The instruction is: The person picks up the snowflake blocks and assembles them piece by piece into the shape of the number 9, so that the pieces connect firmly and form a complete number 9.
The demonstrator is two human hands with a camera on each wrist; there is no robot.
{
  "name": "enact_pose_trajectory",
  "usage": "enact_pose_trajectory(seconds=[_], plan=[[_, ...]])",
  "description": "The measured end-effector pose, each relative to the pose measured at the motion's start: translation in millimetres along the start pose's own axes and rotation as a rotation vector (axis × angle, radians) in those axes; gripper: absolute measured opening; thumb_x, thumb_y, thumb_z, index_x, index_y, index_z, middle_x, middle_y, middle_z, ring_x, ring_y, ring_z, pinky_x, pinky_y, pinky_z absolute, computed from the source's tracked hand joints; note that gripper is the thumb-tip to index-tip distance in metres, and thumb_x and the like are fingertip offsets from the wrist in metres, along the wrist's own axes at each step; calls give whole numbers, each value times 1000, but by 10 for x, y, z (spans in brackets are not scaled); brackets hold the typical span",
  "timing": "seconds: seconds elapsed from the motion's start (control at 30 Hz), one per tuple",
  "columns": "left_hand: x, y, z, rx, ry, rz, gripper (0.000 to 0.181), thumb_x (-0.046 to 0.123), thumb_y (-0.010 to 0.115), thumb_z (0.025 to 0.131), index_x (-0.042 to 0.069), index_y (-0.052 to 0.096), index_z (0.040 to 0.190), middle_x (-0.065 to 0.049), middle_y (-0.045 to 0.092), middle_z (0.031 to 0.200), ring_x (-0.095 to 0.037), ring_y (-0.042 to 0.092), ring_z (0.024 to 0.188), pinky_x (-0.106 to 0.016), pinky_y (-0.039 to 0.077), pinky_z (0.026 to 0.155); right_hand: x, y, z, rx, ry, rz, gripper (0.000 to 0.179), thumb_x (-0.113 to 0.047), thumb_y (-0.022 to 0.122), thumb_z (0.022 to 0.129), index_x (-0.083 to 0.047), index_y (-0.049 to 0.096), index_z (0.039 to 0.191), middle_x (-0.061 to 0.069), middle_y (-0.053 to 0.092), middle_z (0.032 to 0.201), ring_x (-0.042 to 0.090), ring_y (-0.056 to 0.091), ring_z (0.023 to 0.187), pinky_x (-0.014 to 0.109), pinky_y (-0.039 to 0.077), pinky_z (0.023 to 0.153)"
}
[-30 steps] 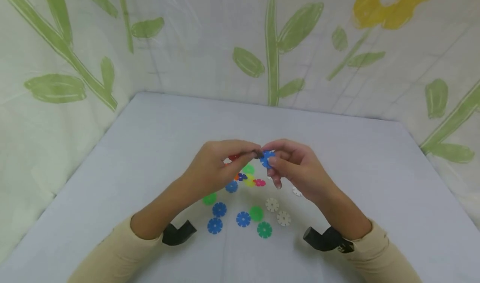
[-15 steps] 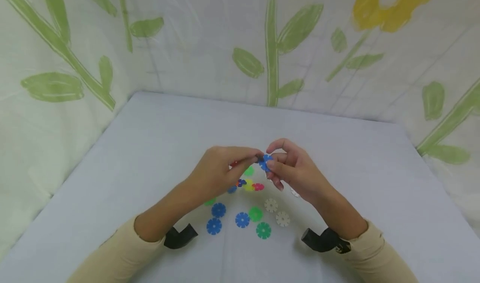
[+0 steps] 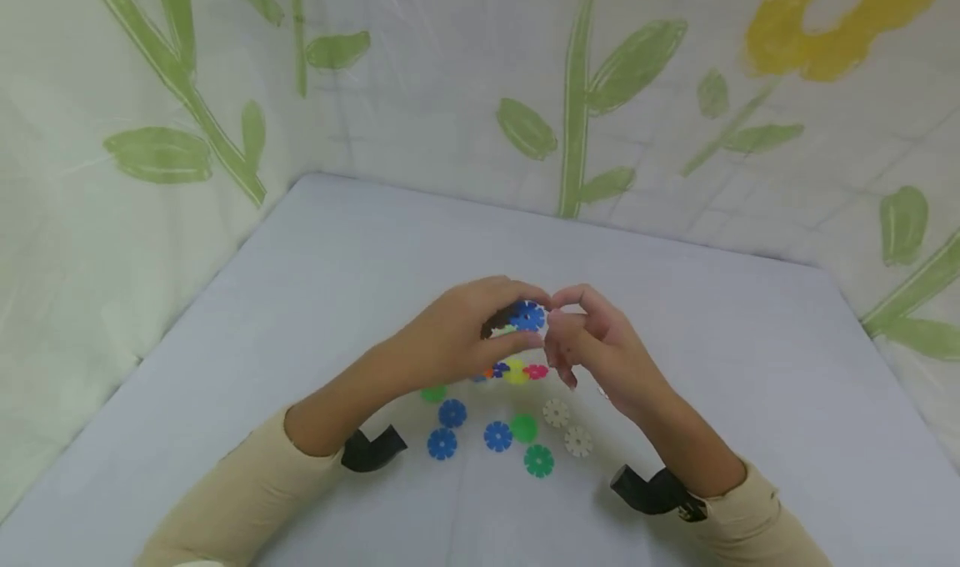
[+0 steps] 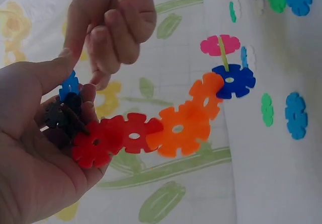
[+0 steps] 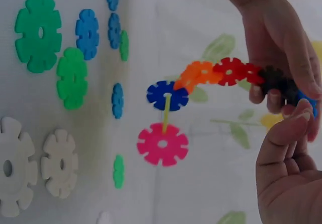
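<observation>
My left hand (image 3: pixel 461 325) holds a chain of slotted plastic flower discs (image 4: pixel 188 128) above the table. In the left wrist view the chain runs from black discs (image 4: pixel 55 116) in the hand through red and orange to dark blue, yellow and pink (image 5: pixel 151 144). A bright blue disc (image 3: pixel 527 317) sits at the black end, between the left thumb and index finger. The right hand (image 3: pixel 603 346) is right beside the left fingertips, its fingers loosely bent and no disc visible in them. Part of the black end is hidden by the left fingers.
Loose discs lie on the white table (image 3: pixel 360 250) below the hands: blue (image 3: pixel 498 436), green (image 3: pixel 538 461) and white (image 3: pixel 577 442). Black wrist mounts (image 3: pixel 375 450) stick out under both forearms. A flower-painted sheet (image 3: pixel 435 75) stands behind the table.
The right fingers have let go of the bright blue disc. Left thumb and index finger have spread, and the disc now shows between them. The head view has turned slightly left.
</observation>
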State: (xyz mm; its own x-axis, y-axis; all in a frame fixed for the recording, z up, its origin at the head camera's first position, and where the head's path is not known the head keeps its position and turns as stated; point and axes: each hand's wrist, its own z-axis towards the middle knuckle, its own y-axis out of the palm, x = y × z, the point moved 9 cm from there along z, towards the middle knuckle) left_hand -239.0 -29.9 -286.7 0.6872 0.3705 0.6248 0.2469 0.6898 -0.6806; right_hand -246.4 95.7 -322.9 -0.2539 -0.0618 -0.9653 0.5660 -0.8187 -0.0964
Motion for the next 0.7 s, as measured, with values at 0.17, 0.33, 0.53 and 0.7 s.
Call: enact_pose_trajectory(seconds=[0.17, 0.33, 0.53, 0.7], plan=[[-18, -283, -27, 110, -28, 38, 45, 24, 72, 95, 9, 60, 136, 3, 63, 105, -10, 55, 81, -24, 53, 71, 42, 63, 11, -37, -59, -294, 13, -3, 53, 102, -7, 54, 114, 8, 54, 69, 19, 49, 55, 28, 47, 49], [-1, -452, -73, 167, -25, 58, 45, 23, 72, 95, 9, 60, 136, 3, 61, 96, -10, 53, 78, -24, 51, 67, 295, 344, -62, -246, 27, -710, 14, -9, 67, 96, -10, 66, 110, -11, 56, 77, 9, 52, 67, 24, 49, 60], [-2, -483, -90, 161, -19, 41, 44, 23, 71, 96, 8, 59, 136, 6, 59, 90, -9, 52, 76, -26, 49, 65, 593, 686, -180, -477, 160, -897, 31, -29, 76, 91, -15, 71, 118, -13, 64, 93, 5, 56, 79, 20, 51, 73], [1, -459, -76, 143, -5, 1, 45, 22, 71, 96, 7, 58, 136, 7, 62, 94, -9, 55, 78, -26, 50, 67, 661, 793, -250, -562, 221, -945, 34, -29, 81, 86, -19, 71, 117, -12, 67, 106, 3, 58, 93, 22, 51, 86]])
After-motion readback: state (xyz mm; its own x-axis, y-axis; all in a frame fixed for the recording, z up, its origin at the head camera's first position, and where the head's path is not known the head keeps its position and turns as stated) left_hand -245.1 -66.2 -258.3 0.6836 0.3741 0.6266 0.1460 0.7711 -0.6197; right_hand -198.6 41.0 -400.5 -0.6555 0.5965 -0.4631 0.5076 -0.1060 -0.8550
